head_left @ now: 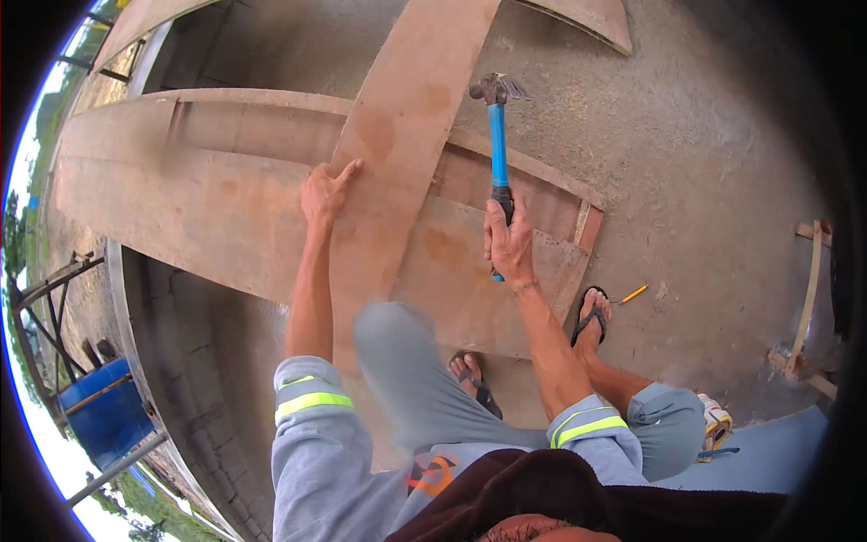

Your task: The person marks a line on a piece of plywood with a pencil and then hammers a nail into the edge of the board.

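Note:
My right hand (510, 239) grips the blue handle of a claw hammer (498, 135), its metal head raised up and away from me. My left hand (323, 194) lies flat, fingers spread, on the left edge of a long reddish-brown plywood plank (402, 144). That plank runs away from me, crossing on top of a wide plywood form panel (208, 199) with a raised wooden rim. My bent knee (397, 339) rests over the plank's near end. My two feet in black flip-flops (591, 316) stand on the panel and at its right edge.
Rough concrete floor (704, 181) spreads to the right, with a yellow pencil (634, 294) lying on it. A wooden frame piece (808, 298) stands at far right. A drop-off edge with a blue barrel (104, 411) below lies to the left. Another plywood piece (587, 18) lies at top.

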A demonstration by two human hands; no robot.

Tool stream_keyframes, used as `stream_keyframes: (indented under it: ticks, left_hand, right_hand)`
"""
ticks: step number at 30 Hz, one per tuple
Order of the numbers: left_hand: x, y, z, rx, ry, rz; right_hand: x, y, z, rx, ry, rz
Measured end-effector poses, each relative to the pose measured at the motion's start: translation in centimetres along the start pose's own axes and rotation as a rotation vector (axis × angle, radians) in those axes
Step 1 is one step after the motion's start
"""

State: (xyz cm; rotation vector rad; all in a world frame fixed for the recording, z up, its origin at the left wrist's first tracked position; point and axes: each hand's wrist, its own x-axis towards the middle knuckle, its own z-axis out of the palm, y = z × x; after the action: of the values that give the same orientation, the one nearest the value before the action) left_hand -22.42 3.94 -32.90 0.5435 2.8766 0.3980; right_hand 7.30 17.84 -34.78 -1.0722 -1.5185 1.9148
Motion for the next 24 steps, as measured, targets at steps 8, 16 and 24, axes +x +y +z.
stream_keyframes:
  ticks: [8,16,24]
  left_hand:
    - [0.5,-1.5,0.4,0.029,-0.003,-0.006]
    - [0.5,-0.4,0.7,-0.005,0.049,-0.012]
    - [-0.2,-0.7,0.0,-0.013,0.084,0.013]
  right_hand:
    - [1.2,3.5,5.6,-0.234,-0.024,-0.039]
    - [2.3,2.1,3.6,-0.381,-0.012,-0.021]
    - [-0.7,1.9,4.9,-0.207,0.125,-0.108]
